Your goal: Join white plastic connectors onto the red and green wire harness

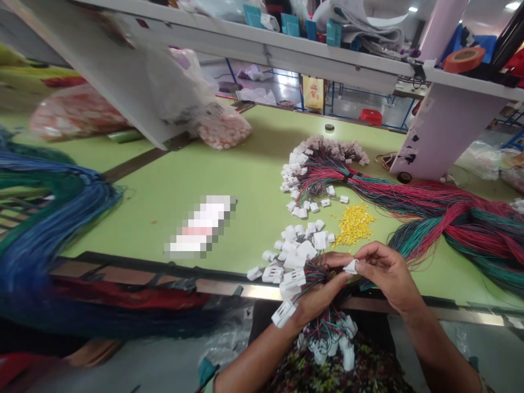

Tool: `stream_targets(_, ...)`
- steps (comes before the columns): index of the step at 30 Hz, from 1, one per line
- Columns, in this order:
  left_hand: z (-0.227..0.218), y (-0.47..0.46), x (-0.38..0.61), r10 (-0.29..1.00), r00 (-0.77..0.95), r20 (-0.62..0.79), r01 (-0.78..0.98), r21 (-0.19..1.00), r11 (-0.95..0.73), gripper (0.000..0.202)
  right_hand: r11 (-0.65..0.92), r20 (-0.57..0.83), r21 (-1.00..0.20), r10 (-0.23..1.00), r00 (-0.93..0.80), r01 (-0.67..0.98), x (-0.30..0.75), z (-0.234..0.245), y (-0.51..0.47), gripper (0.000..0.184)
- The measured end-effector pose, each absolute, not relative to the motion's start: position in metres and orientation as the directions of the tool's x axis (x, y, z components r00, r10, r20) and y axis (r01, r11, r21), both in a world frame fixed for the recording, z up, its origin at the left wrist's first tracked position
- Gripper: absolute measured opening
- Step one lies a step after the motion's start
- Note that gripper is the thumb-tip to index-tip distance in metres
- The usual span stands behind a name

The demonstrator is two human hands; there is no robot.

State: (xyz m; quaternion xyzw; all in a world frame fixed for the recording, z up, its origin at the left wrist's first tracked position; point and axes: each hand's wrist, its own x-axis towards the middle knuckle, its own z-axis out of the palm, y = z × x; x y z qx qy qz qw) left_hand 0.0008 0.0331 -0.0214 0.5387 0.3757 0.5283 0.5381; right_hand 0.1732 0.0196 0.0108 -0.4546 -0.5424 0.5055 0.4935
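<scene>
My left hand [327, 289] is closed around a bundle of thin wires [317, 273] near the table's front edge. White plastic connectors [292, 251] on the wire ends fan out to its left, and more connectors [329, 346] hang below it over my lap. A single white connector [351, 266] sits between my two hands, gripped at the left fingertips. My right hand [388, 270] pinches at that same connector with thumb and index finger; any small part between those fingertips is hidden. Just beyond the hands lies a pile of small yellow pieces [355, 224].
A tied red, black and green wire harness bundle [393, 191] with white connectors crosses the right side. Blue and green wires [77, 191] drape over the left edge. Bags of small parts [224, 128] stand at the back, under a shelf [262, 49]. A black tape roll [329, 127] lies behind.
</scene>
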Motion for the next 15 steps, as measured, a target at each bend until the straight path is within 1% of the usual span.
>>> stream_targets(3,-0.021,0.033,0.003,0.981,0.172,0.086,-0.140,0.988,-0.062,0.012,0.093,0.087,-0.995,0.990,-0.111,0.047,0.172,0.011,0.017,0.025)
stream_targets(6,-0.019,0.033,0.005,0.985,0.165,0.042,-0.111,0.994,-0.024,0.010,0.151,0.136,-0.971,0.986,-0.093,0.186,0.170,0.010,0.014,0.022)
stream_targets(8,-0.018,0.034,0.003,0.981,0.190,0.037,-0.145,0.989,-0.009,0.015,0.192,0.173,-0.936,0.981,-0.088,0.295,0.173,0.012,0.012,0.019)
stream_targets(9,-0.016,0.035,0.001,0.974,0.223,0.032,-0.197,0.980,0.013,0.021,0.213,0.190,-0.915,0.977,-0.099,0.343,0.176,0.015,0.010,0.016)
stream_targets(10,-0.015,0.037,-0.003,0.962,0.272,0.019,-0.264,0.963,0.056,0.030,0.241,0.206,-0.890,0.970,-0.130,0.387,0.179,0.017,0.008,0.012)
stream_targets(12,-0.010,0.041,-0.011,0.920,0.391,-0.014,-0.411,0.892,0.188,0.045,0.329,0.230,-0.818,0.939,-0.256,0.472,0.189,0.022,0.001,0.004)
stream_targets(13,-0.007,0.044,-0.015,0.885,0.463,-0.058,-0.436,0.854,0.284,0.046,0.384,0.227,-0.764,0.912,-0.342,0.518,0.193,0.023,-0.004,0.004)
stream_targets(14,-0.004,0.047,-0.018,0.873,0.479,-0.095,-0.455,0.823,0.339,0.047,0.442,0.207,-0.704,0.877,-0.434,0.557,0.196,0.021,-0.010,0.008)
stream_targets(15,-0.002,0.050,-0.020,0.884,0.449,-0.130,-0.475,0.803,0.359,0.047,0.497,0.175,-0.645,0.836,-0.520,0.581,0.199,0.017,-0.017,0.011)
